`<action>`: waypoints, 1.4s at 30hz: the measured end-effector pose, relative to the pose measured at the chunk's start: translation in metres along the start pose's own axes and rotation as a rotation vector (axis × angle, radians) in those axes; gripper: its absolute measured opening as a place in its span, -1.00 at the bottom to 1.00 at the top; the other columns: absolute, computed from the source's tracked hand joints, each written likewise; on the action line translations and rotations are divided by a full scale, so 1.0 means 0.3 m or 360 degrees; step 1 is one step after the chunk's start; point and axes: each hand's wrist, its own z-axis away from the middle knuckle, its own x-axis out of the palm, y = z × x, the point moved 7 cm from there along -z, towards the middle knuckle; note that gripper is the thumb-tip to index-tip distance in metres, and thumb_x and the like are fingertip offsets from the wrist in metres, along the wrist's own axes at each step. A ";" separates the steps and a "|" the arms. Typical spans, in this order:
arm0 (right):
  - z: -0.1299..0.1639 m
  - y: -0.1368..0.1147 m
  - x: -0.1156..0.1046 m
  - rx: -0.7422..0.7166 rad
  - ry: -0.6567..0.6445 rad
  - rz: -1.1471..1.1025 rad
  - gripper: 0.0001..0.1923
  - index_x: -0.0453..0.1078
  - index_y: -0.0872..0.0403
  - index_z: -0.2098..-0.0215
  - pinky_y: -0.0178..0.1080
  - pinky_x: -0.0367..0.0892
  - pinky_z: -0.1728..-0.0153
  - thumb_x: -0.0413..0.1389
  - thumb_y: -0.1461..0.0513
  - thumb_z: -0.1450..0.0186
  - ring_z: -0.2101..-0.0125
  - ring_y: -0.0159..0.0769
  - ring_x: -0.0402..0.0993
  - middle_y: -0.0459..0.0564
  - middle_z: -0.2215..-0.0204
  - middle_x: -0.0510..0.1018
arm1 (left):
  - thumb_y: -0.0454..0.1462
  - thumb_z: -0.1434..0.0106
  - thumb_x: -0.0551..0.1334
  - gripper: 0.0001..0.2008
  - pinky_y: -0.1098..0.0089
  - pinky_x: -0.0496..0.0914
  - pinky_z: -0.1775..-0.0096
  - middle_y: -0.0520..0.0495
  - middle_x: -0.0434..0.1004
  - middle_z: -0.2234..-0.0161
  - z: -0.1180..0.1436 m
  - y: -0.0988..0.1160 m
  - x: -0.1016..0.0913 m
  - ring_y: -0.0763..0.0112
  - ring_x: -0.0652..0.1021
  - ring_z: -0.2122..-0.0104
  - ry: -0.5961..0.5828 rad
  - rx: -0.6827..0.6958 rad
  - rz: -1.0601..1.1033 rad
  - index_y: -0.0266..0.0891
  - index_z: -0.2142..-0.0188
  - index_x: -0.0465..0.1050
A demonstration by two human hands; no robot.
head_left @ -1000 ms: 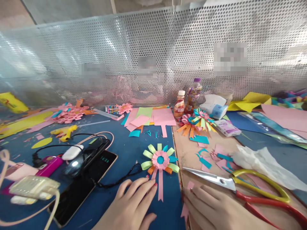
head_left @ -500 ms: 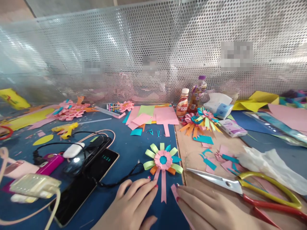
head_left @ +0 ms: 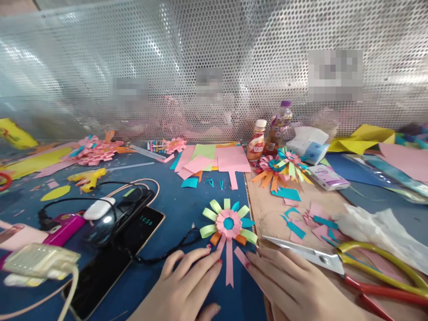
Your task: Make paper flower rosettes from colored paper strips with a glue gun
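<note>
A paper rosette (head_left: 228, 223) with green, teal and orange loops and a pink centre lies on the blue table, a pink strip hanging down from it. My left hand (head_left: 187, 285) rests flat on the table, fingertips touching the rosette's lower left edge. My right hand (head_left: 294, 287) lies just right of the hanging strip, its fingertips on a second pink paper strip (head_left: 241, 257) that points up toward the rosette. Whether the fingers pinch that strip or only press it is unclear.
Large scissors (head_left: 351, 265) with yellow and red handles lie on the brown board (head_left: 267, 209) by my right hand. A phone (head_left: 113, 254), cables and a yellow glue gun (head_left: 87, 177) sit left. Coloured paper sheets, more rosettes, two bottles (head_left: 267, 136) and tissues stand behind, before a perforated metal wall.
My right hand has slid left and forward from the board's edge, bringing a loose pink strip up beside the rosette's hanging strip. My left hand has stayed in place.
</note>
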 end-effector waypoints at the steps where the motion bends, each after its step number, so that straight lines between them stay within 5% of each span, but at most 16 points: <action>1: 0.006 0.001 0.003 0.0035 0.0020 0.0012 -0.62 0.42 0.06 0.05 -0.19 0.36 0.16 -0.19 0.30 -0.37 0.15 -0.25 0.45 -0.10 0.11 0.55 | -0.16 -0.24 0.16 -0.59 0.36 0.22 0.04 0.05 0.31 -0.13 -0.001 0.000 0.001 0.33 0.33 -0.02 -0.0004 -0.0007 -0.0009 -0.17 -0.07 0.32; 6: 0.006 0.012 -0.010 0.0049 0.0068 0.0037 -0.64 0.44 0.04 0.08 -0.21 0.32 0.14 -0.16 0.29 -0.37 0.15 -0.28 0.43 -0.14 0.10 0.55 | -0.13 -0.24 0.15 -0.53 0.36 0.23 0.05 0.00 0.28 -0.15 -0.021 -0.001 0.001 0.30 0.31 -0.03 -0.0008 -0.0018 -0.0058 -0.23 -0.12 0.27; 11: -0.019 -0.004 -0.011 -0.0222 -0.0117 -0.0001 -0.64 0.42 0.07 0.06 -0.28 0.32 0.22 -0.17 0.26 -0.36 0.14 -0.30 0.42 -0.13 0.05 0.51 | -0.13 -0.24 0.14 -0.56 0.36 0.24 0.09 -0.02 0.29 -0.15 -0.023 0.004 0.010 0.28 0.31 -0.01 -0.0002 0.0007 -0.0047 -0.23 -0.08 0.32; 19: -0.030 -0.001 0.018 0.0107 -0.0026 -0.0097 -0.67 0.42 0.05 0.08 -0.27 0.26 0.14 -0.11 0.28 -0.31 0.09 -0.27 0.34 -0.07 0.12 0.55 | -0.19 -0.24 0.09 -0.55 0.31 0.21 0.09 -0.01 0.20 -0.20 -0.004 0.004 0.040 0.24 0.26 -0.04 0.0082 -0.0015 -0.0033 -0.21 -0.12 0.28; 30: -0.060 0.008 0.033 0.0051 -0.0173 -0.0055 -0.64 0.36 0.10 -0.01 -0.26 0.24 0.13 -0.06 0.26 -0.28 0.05 -0.21 0.28 -0.10 0.01 0.47 | -0.10 -0.30 0.02 -0.57 0.34 0.19 0.09 0.05 0.31 -0.13 -0.016 -0.009 0.028 0.30 0.29 -0.02 0.0229 -0.0118 0.0036 -0.15 -0.11 0.29; 42: -0.069 0.009 0.006 0.0056 -0.0160 -0.0078 -0.66 0.39 0.11 0.03 -0.28 0.25 0.17 -0.09 0.28 -0.29 0.11 -0.26 0.32 -0.02 0.10 0.52 | -0.07 -0.30 0.06 -0.57 0.37 0.20 0.08 0.02 0.37 -0.08 -0.040 -0.005 -0.005 0.34 0.32 0.00 0.0063 -0.0108 0.0080 -0.19 -0.08 0.32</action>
